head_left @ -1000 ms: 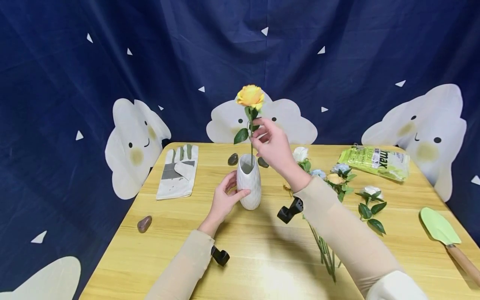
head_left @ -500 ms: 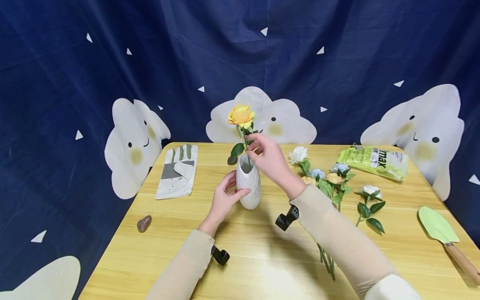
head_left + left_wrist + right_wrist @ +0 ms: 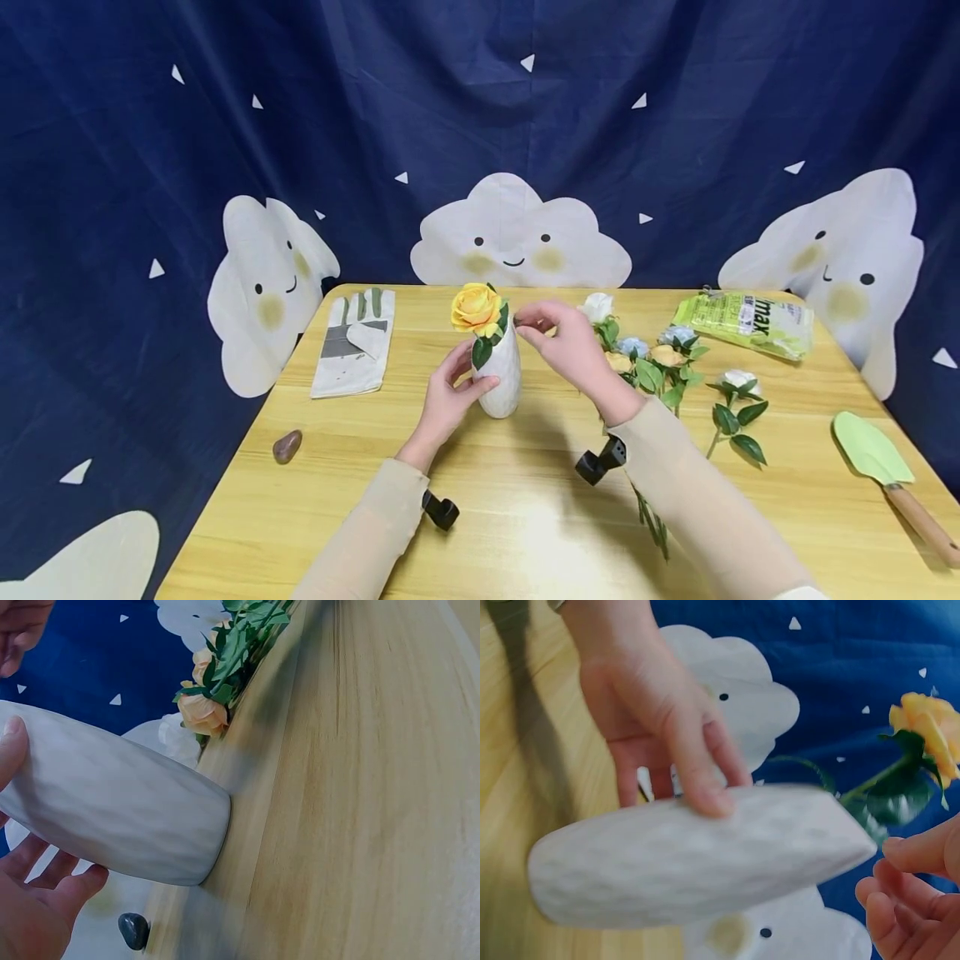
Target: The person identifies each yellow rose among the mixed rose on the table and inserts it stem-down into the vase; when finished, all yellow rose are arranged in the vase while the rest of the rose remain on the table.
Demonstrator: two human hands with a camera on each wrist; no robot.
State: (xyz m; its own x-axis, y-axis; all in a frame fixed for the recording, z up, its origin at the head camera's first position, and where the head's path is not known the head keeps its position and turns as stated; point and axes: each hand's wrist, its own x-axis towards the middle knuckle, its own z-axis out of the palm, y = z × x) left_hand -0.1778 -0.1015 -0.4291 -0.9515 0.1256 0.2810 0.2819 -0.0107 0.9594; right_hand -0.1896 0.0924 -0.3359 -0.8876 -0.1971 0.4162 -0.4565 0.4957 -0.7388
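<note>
- One yellow rose (image 3: 476, 309): stem in white vase (image 3: 502, 379), bloom leaning over the rim, above left hand.
- Vase: on counter (image 3: 480, 533), between both hands.
- Left hand (image 3: 450, 402): fingers and thumb curved round vase's side, gripping.
- Right hand (image 3: 564, 337): just beside the rim, fingers loosely bent, holding nothing I can see; can't tell if touching.

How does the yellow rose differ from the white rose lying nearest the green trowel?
Color: the yellow rose is a strong golden yellow, while the white rose is pale.
Pose: the yellow rose is propped up in the vase, whereas the white rose lies on the table.
Shared: both have green leaves and a stem.
</note>
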